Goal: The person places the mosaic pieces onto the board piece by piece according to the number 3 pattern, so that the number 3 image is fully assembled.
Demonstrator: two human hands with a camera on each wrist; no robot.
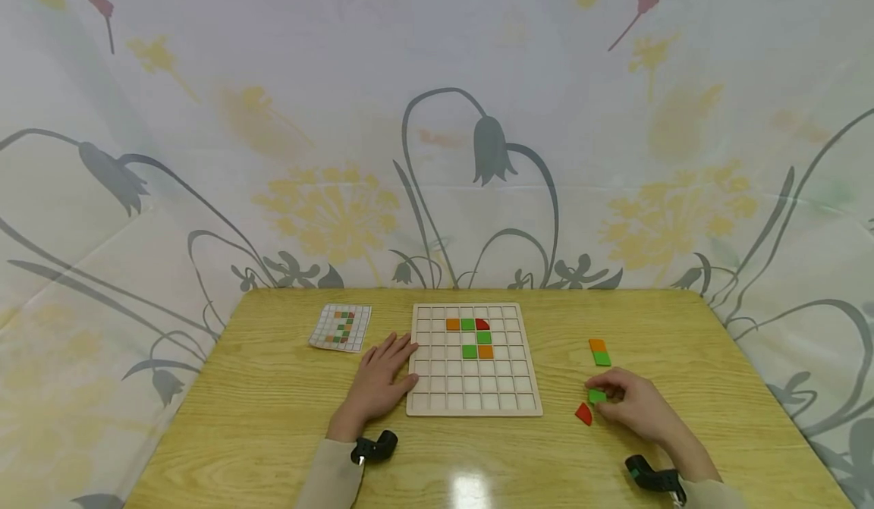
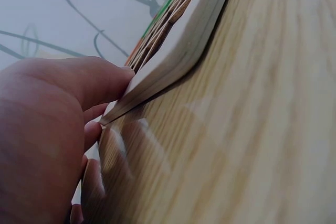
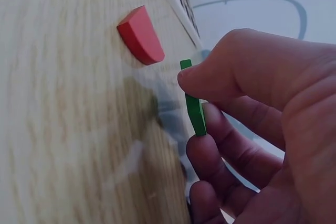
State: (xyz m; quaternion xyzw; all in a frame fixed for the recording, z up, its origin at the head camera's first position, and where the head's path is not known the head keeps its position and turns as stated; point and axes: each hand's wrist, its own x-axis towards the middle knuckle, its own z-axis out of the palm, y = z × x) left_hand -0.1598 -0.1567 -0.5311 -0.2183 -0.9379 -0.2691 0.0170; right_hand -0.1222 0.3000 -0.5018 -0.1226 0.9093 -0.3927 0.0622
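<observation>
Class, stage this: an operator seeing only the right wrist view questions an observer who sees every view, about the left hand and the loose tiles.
Operator: What is the left hand touching?
Observer: The left edge of the pale wooden grid board.
Operator: Besides this red quarter-circle tile and the flat green tile in the fingers, which tiles lie off the board?
Observer: An orange square tile and a green square tile, side by side.

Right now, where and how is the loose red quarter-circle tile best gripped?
Probably pinched by opposite edges, from above and its left: the red quarter-circle tile lies flat, leaving its rim exposed, while the right hand, pinching a green tile, crowds its right.
</observation>
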